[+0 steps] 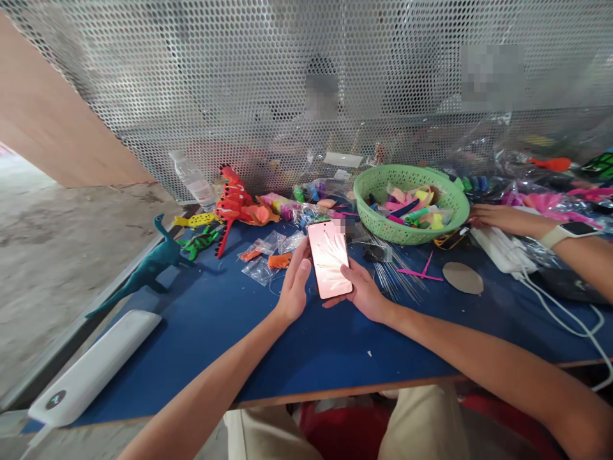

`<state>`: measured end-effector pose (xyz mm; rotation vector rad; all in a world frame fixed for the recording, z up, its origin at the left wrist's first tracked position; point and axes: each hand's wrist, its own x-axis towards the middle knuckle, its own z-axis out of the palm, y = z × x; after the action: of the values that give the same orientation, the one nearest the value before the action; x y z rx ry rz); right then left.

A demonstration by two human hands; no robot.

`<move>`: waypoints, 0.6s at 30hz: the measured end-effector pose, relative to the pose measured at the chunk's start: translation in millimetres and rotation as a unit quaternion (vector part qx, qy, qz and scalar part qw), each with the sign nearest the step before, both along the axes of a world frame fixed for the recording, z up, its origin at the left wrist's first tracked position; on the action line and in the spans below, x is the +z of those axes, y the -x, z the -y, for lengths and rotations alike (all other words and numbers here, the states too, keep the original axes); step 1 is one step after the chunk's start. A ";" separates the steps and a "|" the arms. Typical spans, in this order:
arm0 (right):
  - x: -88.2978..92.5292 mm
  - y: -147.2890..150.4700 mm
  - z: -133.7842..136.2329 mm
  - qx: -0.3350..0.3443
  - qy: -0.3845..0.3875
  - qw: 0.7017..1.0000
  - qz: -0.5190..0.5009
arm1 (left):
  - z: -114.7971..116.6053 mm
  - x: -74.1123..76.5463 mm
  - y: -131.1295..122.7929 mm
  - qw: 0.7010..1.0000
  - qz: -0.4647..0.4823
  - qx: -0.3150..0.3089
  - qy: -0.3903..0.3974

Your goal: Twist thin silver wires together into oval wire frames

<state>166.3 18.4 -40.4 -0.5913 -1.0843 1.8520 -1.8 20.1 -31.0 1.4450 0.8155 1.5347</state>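
Note:
A smartphone (328,255) with a bright pink screen is held upright over the blue table, tilted a little. Along its left edge my left hand (294,289) cups it, thumb raised beside the phone and fingers partly hidden behind. My right hand (366,291) grips the lower right side, its thumb lying over the screen's edge and its fingertips beneath. Small clear bags with an orange piece (280,260) lie just past my left hand. Thin pale sticks (395,271) are spread beyond my right hand, near a pink plastic piece (421,275).
A green basket (412,237) of colourful pieces stands behind the phone. Toy dinosaurs, one teal (151,265) and one red (234,207), stand to the left, above a long white device (96,367). Another person's hand (498,217) reaches in near a white power strip (502,249). Perforated metal (268,57) rises behind.

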 end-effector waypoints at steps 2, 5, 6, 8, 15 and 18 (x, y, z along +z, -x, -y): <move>-0.3 -0.1 0.1 0.001 0.001 1.000 -0.008 | -0.4 0.5 0.2 1.000 0.002 0.003 0.003; -1.4 -0.4 -0.4 0.003 0.001 1.000 -0.021 | -0.7 0.1 0.7 1.000 0.004 0.002 0.008; -2.0 -0.5 -0.7 0.005 0.001 1.000 -0.024 | -0.7 -0.2 0.8 1.000 0.004 0.001 0.010; -3.5 -0.8 -1.6 0.009 0.003 0.999 -0.030 | -0.5 -0.7 0.8 1.000 0.005 -0.001 0.010; -8.6 -0.7 -3.5 0.007 -0.002 0.999 -0.039 | -0.3 -0.3 0.2 1.000 0.006 -0.006 -0.002; -7.9 -0.7 -3.3 0.010 -0.001 0.999 -0.042 | -1.3 -2.2 1.2 1.000 -0.001 -0.001 -0.003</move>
<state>167.0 21.7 -48.3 -0.4988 -1.0392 1.8767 -3.1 21.3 -33.2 1.4517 0.8123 1.5358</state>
